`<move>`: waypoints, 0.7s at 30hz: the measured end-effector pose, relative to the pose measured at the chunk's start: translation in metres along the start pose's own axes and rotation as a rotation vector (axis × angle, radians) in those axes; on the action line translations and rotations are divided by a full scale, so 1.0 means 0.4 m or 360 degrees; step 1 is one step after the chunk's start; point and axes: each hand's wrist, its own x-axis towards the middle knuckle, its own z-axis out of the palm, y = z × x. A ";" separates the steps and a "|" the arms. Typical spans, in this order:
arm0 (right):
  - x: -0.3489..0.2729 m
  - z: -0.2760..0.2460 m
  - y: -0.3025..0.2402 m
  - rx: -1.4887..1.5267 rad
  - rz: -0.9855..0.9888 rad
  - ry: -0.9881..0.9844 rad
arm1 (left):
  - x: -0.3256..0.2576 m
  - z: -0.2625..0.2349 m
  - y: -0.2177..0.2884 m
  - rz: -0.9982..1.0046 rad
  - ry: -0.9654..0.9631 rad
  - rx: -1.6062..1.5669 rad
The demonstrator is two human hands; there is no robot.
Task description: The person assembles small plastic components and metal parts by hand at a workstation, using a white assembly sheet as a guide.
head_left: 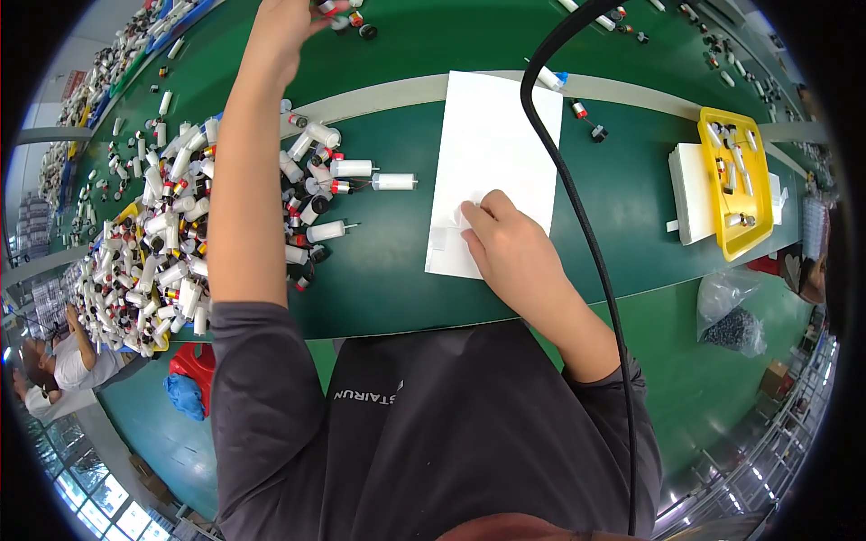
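My right hand (514,248) is over a white sheet (496,126) lying on the green table (379,279). Its thumb and fingers pinch together over something small and pale, hard to make out against the white. Far forward, my left hand (287,32) reaches to the upper edge of view, next to small red-and-black parts (357,20). Its fingertips are partly cut off, and a white-and-red part shows by them; whether it is gripped cannot be told. Beneath my left forearm spreads a heap of white cylindrical bottles (171,216) with metal tips and red or black ends.
A yellow tray (765,216) with several bottles stands at the right, beside a white stack of sheets (690,194). A thick black cable (577,171) crosses the view. Loose parts (588,122) lie past the sheet. Clear bags (731,311) are on the floor. Another person (81,356) sits at far left.
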 end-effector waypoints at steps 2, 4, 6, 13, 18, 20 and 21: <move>0.007 -0.005 0.002 -0.0007 -0.0043 -0.0037 | -0.079 0.056 0.035 -0.0035 -0.0006 -0.0292; 0.022 -0.013 0.009 0.0110 -0.0050 -0.0127 | -0.123 0.077 0.005 -0.0336 -0.1283 -0.2304; 0.020 -0.009 0.018 0.0080 -0.0065 -0.0090 | -0.188 0.074 -0.010 -0.0367 -0.0566 -0.1652; 0.032 -0.046 0.004 0.0215 0.0007 -0.0195 | -0.273 0.138 -0.021 -0.0668 -0.0522 -0.1418; 0.029 -0.049 -0.015 0.0096 0.0033 -0.0199 | -0.284 0.133 -0.007 -0.0692 -0.0618 -0.1419; 0.028 -0.040 -0.016 0.0042 0.0022 -0.0191 | -0.290 0.132 -0.005 -0.0682 -0.0657 -0.1434; 0.035 -0.030 -0.012 -0.0071 0.0019 -0.0207 | -0.290 0.133 -0.002 -0.0665 -0.0679 -0.1420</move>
